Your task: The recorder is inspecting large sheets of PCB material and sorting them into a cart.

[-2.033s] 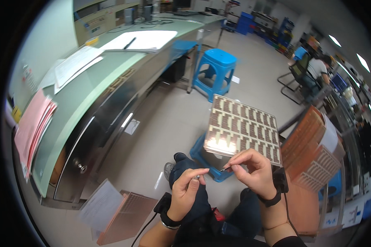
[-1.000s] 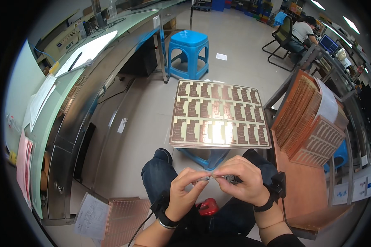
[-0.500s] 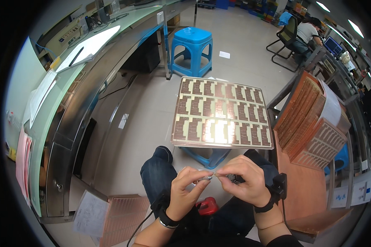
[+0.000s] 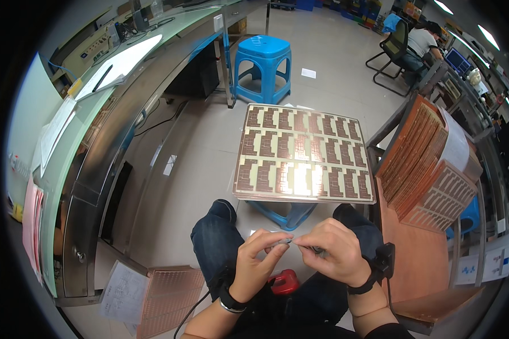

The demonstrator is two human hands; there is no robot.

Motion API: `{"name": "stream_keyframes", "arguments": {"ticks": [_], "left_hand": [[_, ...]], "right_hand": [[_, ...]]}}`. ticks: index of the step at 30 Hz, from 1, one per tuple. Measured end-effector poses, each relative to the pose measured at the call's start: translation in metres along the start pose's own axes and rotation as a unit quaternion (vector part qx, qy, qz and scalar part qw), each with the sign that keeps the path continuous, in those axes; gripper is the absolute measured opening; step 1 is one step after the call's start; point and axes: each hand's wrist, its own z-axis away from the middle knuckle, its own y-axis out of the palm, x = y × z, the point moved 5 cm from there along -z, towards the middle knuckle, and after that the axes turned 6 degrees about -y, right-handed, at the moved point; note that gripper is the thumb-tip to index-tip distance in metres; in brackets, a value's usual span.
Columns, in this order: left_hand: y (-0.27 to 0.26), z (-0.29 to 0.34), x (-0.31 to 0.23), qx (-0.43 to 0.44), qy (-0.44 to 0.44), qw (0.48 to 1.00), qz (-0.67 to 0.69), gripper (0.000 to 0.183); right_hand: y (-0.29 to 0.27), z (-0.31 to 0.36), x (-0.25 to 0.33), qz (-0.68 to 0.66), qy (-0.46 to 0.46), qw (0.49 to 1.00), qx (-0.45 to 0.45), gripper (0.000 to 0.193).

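Over my lap, my left hand [image 4: 258,254] pinches a small grey piece [image 4: 282,242] between thumb and fingers; its kind is too small to tell. My right hand [image 4: 335,251] is closed, thumb and forefinger pinched together just right of that piece. Something small and dark shows partly under the right fingers, and I cannot make out what it is. Beyond both hands, a stack of copper-patterned circuit board panels [image 4: 263,175] lies on a blue stool [image 4: 288,217]. Below and between the hands is a red object [image 4: 284,282], partly hidden by my legs.
On the right, upright copper panels [image 4: 415,152] lean on a brown wooden shelf [image 4: 418,260]. A metal-framed desk [image 4: 87,226] runs along the left. A second blue stool [image 4: 264,51] stands farther off. More panels [image 4: 169,299] lean at lower left. A person [image 4: 424,45] sits at far right.
My right hand has turned slightly, and its fingers are more curled in. The thin bit that showed between the two hands is now less visible. My left hand has hardly moved.
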Motion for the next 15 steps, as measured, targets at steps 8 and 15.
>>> {"name": "stream_keyframes", "arguments": {"ticks": [8, 15], "left_hand": [[0.0037, -0.0005, 0.0023, 0.009, -0.003, 1.0, 0.003, 0.019], [0.0049, 0.0005, 0.0029, 0.013, -0.015, 1.0, 0.005, 0.019]], "right_hand": [[0.0002, 0.006, -0.0015, 0.014, -0.001, 1.0, 0.008, 0.036], [-0.001, 0.0061, -0.0023, 0.01, 0.004, 1.0, -0.001, 0.035]]}}
